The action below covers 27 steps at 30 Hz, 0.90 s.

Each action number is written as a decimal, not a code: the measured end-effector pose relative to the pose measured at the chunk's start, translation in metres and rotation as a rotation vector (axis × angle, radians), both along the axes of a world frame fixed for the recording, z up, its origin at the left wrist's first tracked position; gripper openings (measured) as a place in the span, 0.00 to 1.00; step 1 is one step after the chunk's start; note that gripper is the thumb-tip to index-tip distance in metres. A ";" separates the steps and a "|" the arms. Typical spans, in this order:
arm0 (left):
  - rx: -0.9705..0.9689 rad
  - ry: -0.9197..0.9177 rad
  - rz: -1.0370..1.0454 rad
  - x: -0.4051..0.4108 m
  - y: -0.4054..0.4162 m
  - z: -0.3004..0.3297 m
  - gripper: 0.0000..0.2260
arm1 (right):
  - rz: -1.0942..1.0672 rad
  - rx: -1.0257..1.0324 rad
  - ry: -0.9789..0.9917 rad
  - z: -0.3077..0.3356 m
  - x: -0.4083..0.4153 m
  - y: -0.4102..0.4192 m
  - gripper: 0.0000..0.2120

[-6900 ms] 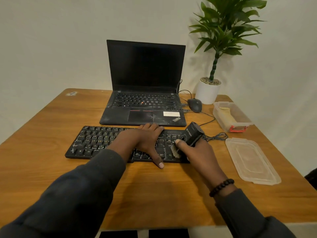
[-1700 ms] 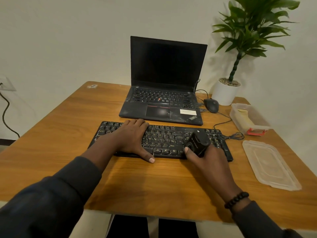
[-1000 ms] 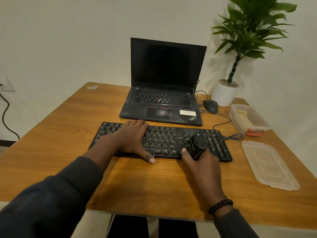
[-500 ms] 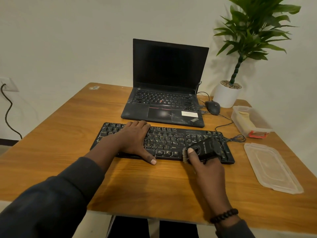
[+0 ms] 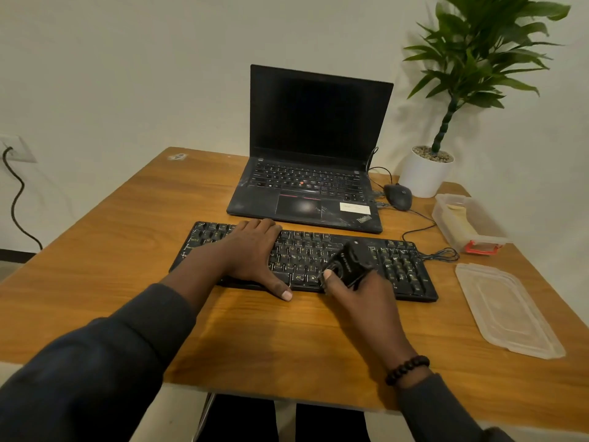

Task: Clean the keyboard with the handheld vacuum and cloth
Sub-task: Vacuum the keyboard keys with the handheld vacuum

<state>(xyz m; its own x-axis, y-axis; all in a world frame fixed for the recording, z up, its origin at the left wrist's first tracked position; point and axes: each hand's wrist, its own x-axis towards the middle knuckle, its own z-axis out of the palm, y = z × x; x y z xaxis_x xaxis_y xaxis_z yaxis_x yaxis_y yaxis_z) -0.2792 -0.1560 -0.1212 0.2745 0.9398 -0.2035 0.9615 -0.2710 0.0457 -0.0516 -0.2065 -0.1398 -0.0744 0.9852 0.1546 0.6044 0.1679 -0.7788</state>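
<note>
A black keyboard (image 5: 401, 266) lies across the middle of the wooden table (image 5: 127, 244). My left hand (image 5: 251, 250) rests flat on its left half, fingers straight and thumb over the front edge. My right hand (image 5: 360, 298) grips a small black handheld vacuum (image 5: 349, 264), whose nozzle end points down-left onto the keys right of centre. A yellow cloth (image 5: 459, 215) lies folded inside a clear plastic box (image 5: 484, 240) at the right.
An open black laptop (image 5: 312, 173) stands behind the keyboard. A black mouse (image 5: 398, 196) and a potted plant in a white pot (image 5: 424, 173) sit at the back right. A clear lid (image 5: 506, 311) lies near the right edge. The keyboard cable (image 5: 439, 253) coils beside the box.
My right hand has tilted the vacuum more upright and shifted it slightly back over the keys near the keyboard's middle. My left hand stays in place on the left half.
</note>
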 end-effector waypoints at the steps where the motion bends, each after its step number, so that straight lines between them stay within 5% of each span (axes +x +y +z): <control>1: 0.002 0.002 0.000 0.000 0.000 0.000 0.61 | 0.064 -0.009 -0.084 0.001 -0.003 0.000 0.07; 5: 0.006 0.004 -0.002 0.000 -0.001 0.001 0.61 | 0.292 -0.083 -0.319 0.018 0.013 0.009 0.10; 9: 0.009 -0.001 -0.005 -0.001 -0.001 0.000 0.61 | 0.302 -0.097 -0.259 0.030 0.031 0.030 0.20; 14: 0.002 0.004 0.001 -0.001 0.001 -0.001 0.61 | 0.342 -0.071 -0.298 0.024 0.018 0.025 0.09; 20: -0.008 -0.010 0.001 -0.001 0.000 -0.001 0.61 | 0.458 -0.007 -0.678 0.048 0.029 0.034 0.18; 27: -0.006 -0.007 0.005 -0.001 0.001 -0.001 0.61 | 0.517 0.011 -0.626 0.040 0.011 0.031 0.20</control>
